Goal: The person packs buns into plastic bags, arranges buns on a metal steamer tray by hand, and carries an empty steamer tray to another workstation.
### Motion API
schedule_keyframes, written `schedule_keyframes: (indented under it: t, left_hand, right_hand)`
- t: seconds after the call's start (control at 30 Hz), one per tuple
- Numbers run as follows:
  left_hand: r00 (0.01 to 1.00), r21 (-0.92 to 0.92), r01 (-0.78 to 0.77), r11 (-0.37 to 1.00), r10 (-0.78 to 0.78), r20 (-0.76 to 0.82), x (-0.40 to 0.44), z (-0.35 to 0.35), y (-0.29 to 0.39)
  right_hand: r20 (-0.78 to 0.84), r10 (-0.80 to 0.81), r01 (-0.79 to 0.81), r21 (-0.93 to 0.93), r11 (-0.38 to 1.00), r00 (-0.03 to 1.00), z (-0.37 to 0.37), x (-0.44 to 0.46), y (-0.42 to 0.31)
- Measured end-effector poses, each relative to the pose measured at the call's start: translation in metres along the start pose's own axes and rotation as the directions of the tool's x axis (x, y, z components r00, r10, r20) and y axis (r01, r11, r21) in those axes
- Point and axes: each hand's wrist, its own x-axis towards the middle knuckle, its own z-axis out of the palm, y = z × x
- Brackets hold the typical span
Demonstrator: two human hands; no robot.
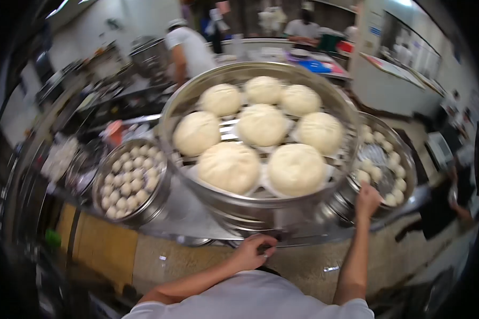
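Observation:
My right hand [368, 201] reaches over the near rim of the right-hand metal steamer tray [410, 159]. Its fingers are drawn together right beside a small white bun [362, 177]; whether they grip it is hidden. Close to my body, my left hand [254, 251] is curled around a small dark object [264, 248] that I cannot make out, below the front of the big steamer. That large round metal steamer [223, 198] stands in the middle, holding several large pleated buns [262, 125] on paper squares.
Left of the big steamer stands another round tray [157, 199] full of small white dough balls [125, 189]. Behind it, a person in a white shirt [192, 50] bends over a work surface. Another person [302, 29] is at the back counter. A dark-clothed person [444, 196] is at the right.

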Motion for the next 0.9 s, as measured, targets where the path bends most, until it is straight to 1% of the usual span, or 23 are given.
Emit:
schedule_keyframes:
  t: [0.03, 0.07, 0.1, 0.13, 0.17, 0.2, 0.23, 0.27, 0.3, 0.33, 0.37, 0.4, 0.43, 0.47, 0.5, 0.53, 0.6, 0.63, 0.67, 0.7, 0.77, 0.87, 0.9]
  left_hand:
    - [1.000, 0.015, 0.006, 1.000, -0.006, -0.002, -0.006, -0.007, -0.008]
    - [1.000, -0.042, 0.002, 0.999, -0.003, -0.023, -0.012, -0.014, -0.016]
    - [0.999, -0.019, -0.005, 1.000, 0.004, -0.042, -0.019, -0.023, -0.020]
    - [0.999, 0.003, -0.017, 1.000, 0.017, -0.051, -0.023, -0.035, -0.023]
    - [0.997, -0.021, 0.001, 1.000, -0.003, -0.079, -0.029, -0.047, -0.025]
    - [0.995, -0.048, 0.016, 0.999, -0.021, -0.100, -0.034, -0.059, -0.025]
    - [0.993, -0.075, 0.027, 0.997, -0.035, -0.117, -0.039, -0.072, -0.027]
    - [0.989, -0.088, 0.012, 0.996, -0.025, -0.148, -0.045, -0.086, -0.031]
    - [0.985, -0.102, -0.004, 0.995, -0.014, -0.174, -0.051, -0.101, -0.036]
    - [0.981, -0.115, -0.022, 0.993, -0.001, -0.196, -0.058, -0.118, -0.042]
    - [0.977, -0.118, 0.001, 0.993, -0.026, -0.213, -0.066, -0.136, -0.045]
    - [0.975, -0.109, 0.013, 0.994, -0.037, -0.217, -0.075, -0.157, -0.047]
    - [0.975, -0.099, 0.022, 0.995, -0.044, -0.220, -0.084, -0.179, -0.049]
    - [0.974, -0.089, 0.027, 0.996, -0.046, -0.222, -0.094, -0.200, -0.055]
    - [0.970, -0.110, -0.023, 0.994, -0.004, -0.244, -0.106, -0.218, -0.068]
    - [0.968, -0.110, -0.021, 0.994, -0.008, -0.250, -0.119, -0.239, -0.080]
    - [0.965, -0.114, -0.015, 0.993, -0.015, -0.261, -0.146, -0.286, -0.099]
    - [0.957, -0.102, -0.005, 0.995, -0.025, -0.290, -0.160, -0.307, -0.104]
    - [0.951, -0.125, 0.023, 0.992, -0.060, -0.302, -0.173, -0.329, -0.111]
    - [0.944, -0.150, 0.053, 0.987, -0.099, -0.314, -0.188, -0.348, -0.120]
    - [0.921, -0.181, 0.115, 0.977, -0.173, -0.350, -0.214, -0.378, -0.134]
    - [0.885, -0.204, 0.144, 0.968, -0.218, -0.412, -0.240, -0.413, -0.156]
    - [0.874, -0.201, 0.169, 0.965, -0.241, -0.421, -0.244, -0.423, -0.160]
  right_hand:
    - [0.036, -0.051, 0.052, -0.007, 0.999, 0.998, -0.002, 0.000, 0.002]
    - [0.054, -0.061, 0.063, -0.038, 0.997, 0.997, 0.002, -0.003, 0.012]
    - [0.072, 0.009, -0.010, 0.017, 1.000, 0.997, -0.002, -0.004, 0.011]
    - [0.041, 0.021, -0.024, 0.073, 0.997, 0.999, 0.001, -0.005, 0.020]
    - [0.015, 0.027, -0.027, 0.068, 0.997, 1.000, -0.005, -0.005, 0.022]
    - [0.009, 0.193, -0.191, 0.196, 0.962, 0.981, -0.012, -0.005, 0.019]
    - [-0.011, 0.300, -0.294, 0.165, 0.941, 0.954, -0.039, -0.005, -0.008]
    - [-0.120, 0.197, -0.161, 0.257, 0.953, 0.973, -0.053, -0.009, -0.014]
    - [-0.184, 0.219, -0.133, 0.392, 0.910, 0.958, -0.080, -0.015, -0.051]
    - [-0.227, 0.244, -0.125, 0.440, 0.889, 0.943, -0.108, -0.023, -0.089]
    - [-0.282, 0.341, -0.115, 0.596, 0.795, 0.897, -0.132, -0.034, -0.141]
    - [-0.359, 0.381, -0.031, 0.692, 0.721, 0.852, -0.152, -0.049, -0.193]
    - [-0.478, 0.120, 0.175, 0.527, 0.832, 0.870, -0.167, -0.068, -0.223]
    - [-0.491, -0.057, 0.365, 0.561, 0.743, 0.869, -0.180, -0.087, -0.266]
    - [-0.488, -0.232, 0.518, 0.607, 0.603, 0.842, -0.192, -0.106, -0.308]
    - [-0.453, -0.322, 0.537, 0.805, 0.254, 0.831, -0.201, -0.123, -0.370]
    - [-0.301, -0.383, 0.424, 0.857, 0.294, 0.873, -0.184, -0.183, -0.470]
    - [-0.133, -0.392, 0.266, 0.914, 0.308, 0.910, -0.170, -0.209, -0.509]
    - [0.013, -0.468, 0.169, 0.923, 0.345, 0.884, -0.160, -0.229, -0.546]
    - [0.230, -0.534, 0.006, 0.915, 0.404, 0.814, -0.148, -0.250, -0.575]
    - [0.343, -0.622, -0.037, 0.892, 0.450, 0.704, -0.114, -0.290, -0.632]
    - [0.482, -0.676, -0.109, 0.850, 0.516, 0.557, -0.072, -0.337, -0.670]
    - [0.507, -0.679, -0.109, 0.835, 0.539, 0.531, -0.063, -0.344, -0.679]
